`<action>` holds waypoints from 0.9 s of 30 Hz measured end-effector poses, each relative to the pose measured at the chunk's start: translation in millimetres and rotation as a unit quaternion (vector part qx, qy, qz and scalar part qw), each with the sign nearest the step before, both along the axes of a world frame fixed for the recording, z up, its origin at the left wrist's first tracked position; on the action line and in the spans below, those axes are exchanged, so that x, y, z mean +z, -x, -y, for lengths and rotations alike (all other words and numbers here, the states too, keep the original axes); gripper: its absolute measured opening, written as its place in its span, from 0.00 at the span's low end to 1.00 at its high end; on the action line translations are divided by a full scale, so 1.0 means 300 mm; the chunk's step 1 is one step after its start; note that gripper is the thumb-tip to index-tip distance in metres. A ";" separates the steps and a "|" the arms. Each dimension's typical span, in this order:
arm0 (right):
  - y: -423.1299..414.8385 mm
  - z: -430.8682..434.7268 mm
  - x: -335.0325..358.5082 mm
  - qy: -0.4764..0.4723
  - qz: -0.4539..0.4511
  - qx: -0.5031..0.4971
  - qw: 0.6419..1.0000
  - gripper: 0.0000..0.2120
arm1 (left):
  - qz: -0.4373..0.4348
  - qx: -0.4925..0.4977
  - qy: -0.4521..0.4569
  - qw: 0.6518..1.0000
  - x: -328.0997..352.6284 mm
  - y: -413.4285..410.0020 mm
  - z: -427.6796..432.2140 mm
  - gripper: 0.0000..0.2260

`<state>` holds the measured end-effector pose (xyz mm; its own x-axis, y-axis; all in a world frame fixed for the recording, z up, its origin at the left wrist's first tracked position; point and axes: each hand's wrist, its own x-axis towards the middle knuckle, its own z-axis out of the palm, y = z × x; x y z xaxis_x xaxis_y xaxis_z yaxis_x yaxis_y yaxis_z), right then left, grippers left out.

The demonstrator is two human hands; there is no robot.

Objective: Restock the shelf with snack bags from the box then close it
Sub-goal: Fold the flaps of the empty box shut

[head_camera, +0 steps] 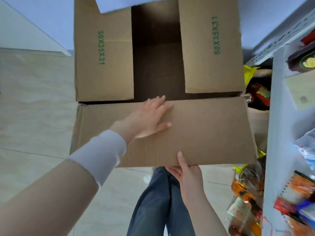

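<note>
A large cardboard box was seen from above, standing on the pale tiled floor just beside a white shelf at the right edge of the view. Two side flaps, the left flap and the right flap, each printed in green with "50X35X31", were folded inward over the opening. A gap was left between them, through which the dark inside of the box could be seen. The near flap was tilted toward the opening and was held by both hands. The left hand was laid flat on its upper face with the fingers straight and slightly spread, the fingertips reaching the flap's far edge. The right hand was placed at the flap's near edge, which was pinched between the thumb on top and the fingers curled beneath. Snack bags were seen blurred on the shelf, with more bags on a lower level beside the box. A white cuff was worn on the left wrist, and legs in blue jeans were visible below the flap.
</note>
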<state>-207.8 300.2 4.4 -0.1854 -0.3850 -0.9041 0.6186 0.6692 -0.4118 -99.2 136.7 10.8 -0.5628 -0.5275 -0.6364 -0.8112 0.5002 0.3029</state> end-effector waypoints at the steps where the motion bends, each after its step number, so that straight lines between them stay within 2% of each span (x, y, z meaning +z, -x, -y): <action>1: 0.008 0.021 0.061 0.012 -0.015 0.007 1.000 0.08 | -0.001 0.008 -0.033 0.999 0.055 -0.019 -0.026 0.29; 4: 0.052 0.118 0.222 0.056 -0.056 0.073 0.994 0.13 | -0.019 0.060 -0.118 0.991 0.241 -0.092 -0.070 0.27; 6: 0.089 0.200 0.302 0.071 -0.084 0.145 0.983 0.16 | -0.019 0.062 -0.097 0.993 0.350 -0.136 -0.064 0.27; 8: 0.119 0.295 0.353 0.081 -0.097 0.199 0.972 0.19 | 0.013 0.032 -0.011 0.999 0.420 -0.162 -0.025 0.25; 11: 0.144 0.447 0.391 0.093 -0.125 0.245 0.957 0.20 | 0.042 0.022 0.133 0.990 0.439 -0.169 0.096 0.17; 14: 0.160 0.600 0.387 0.094 -0.169 0.265 0.945 0.19 | -0.002 0.026 0.219 0.975 0.369 -0.168 0.263 0.13; 17: 0.192 0.737 0.348 0.098 -0.245 0.274 0.925 0.13 | -0.121 0.016 0.284 0.951 0.256 -0.170 0.424 0.12; 20: 0.228 0.861 0.310 0.123 -0.331 0.279 0.893 0.08 | -0.126 0.027 0.336 0.933 0.124 -0.174 0.531 0.13; 22: 0.236 0.932 0.302 0.145 -0.378 0.293 0.866 0.05 | -0.108 0.060 0.318 0.940 0.036 -0.162 0.549 0.17; 24: 0.242 1.005 0.304 0.175 -0.440 0.325 0.819 0.03 | -0.088 0.098 0.273 0.953 -0.038 -0.151 0.527 0.27; 25: 0.244 1.045 0.311 0.203 -0.477 0.341 0.784 0.07 | -0.075 0.103 0.257 0.958 -0.066 -0.150 0.502 0.31; 27: 0.249 1.151 0.329 0.285 -0.549 0.358 0.699 0.16 | -0.055 0.106 0.242 0.963 -0.120 -0.156 0.443 0.30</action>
